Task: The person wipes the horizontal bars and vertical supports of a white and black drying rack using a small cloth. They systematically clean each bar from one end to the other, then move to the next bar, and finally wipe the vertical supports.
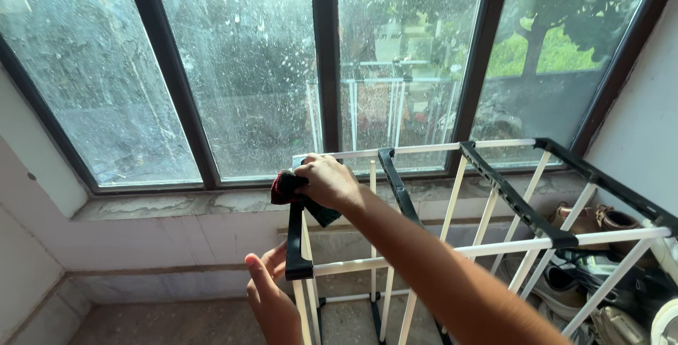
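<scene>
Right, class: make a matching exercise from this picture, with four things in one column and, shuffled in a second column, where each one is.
Things
1. right hand
2. left hand
3. brown shoes
4. tree

Places
A. outside, behind the dusty window pane
B. on the rack's top left corner, gripping a dark red cloth
C. low on the rack's black end bracket
D. under the white and black rack, at the right

Pairs: 1-B, 2-C, 3-D, 4-A
</scene>
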